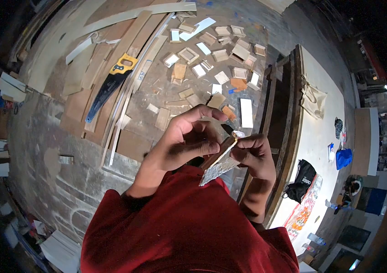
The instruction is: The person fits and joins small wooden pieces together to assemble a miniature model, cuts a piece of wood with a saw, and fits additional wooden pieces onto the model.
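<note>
Wood, brown down one side and rough grey on its broad face, seems to make up the small piece (220, 170) held before a red shirt (193, 218). In the head view, the only one, I see the right hand (257, 157) closed on its upper part, thumb against fingers in a firm pinch. The left hand (179, 129) sits just beside it, thumb and forefinger spread well apart; whether its thumb touches the brown side I can't tell. A white lump (238, 134) caps the top end, between the two hands, while the grey end slants down towards the shirt, free of the pinch. I'd judge the step in hand to be working at that capped end; the next move would call for a steady right pinch and care from the left fingertips. Small wooden frames (189, 55) lie scattered on the floor beyond.
</note>
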